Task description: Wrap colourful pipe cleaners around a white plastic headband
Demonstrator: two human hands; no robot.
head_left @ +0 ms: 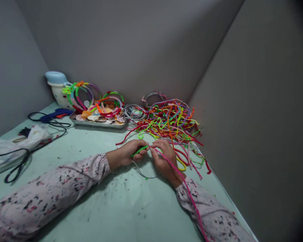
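My left hand [125,153] is closed around a green fuzzy section [138,151], which looks like pipe cleaner wound on a grey wire hoop [144,176]. The lower curve of this hoop shows beneath my hands, just over the table. With thumb and fingers, my right hand [166,163] pinches a long pink pipe cleaner [192,198] where it meets the end of the green section. Its loose length trails across my right wrist and sleeve to the bottom edge of the view. My fingers partly hide the joint.
Behind my right hand lies a tangled heap of coloured pipe cleaners [169,117]. Wire coils [135,112] lie beside a metal tray [101,125] of shells and wrapped hoops. A lidded white container [59,94], black cable [27,156] and plastic bag [15,146] occupy the left. Walls enclose the table.
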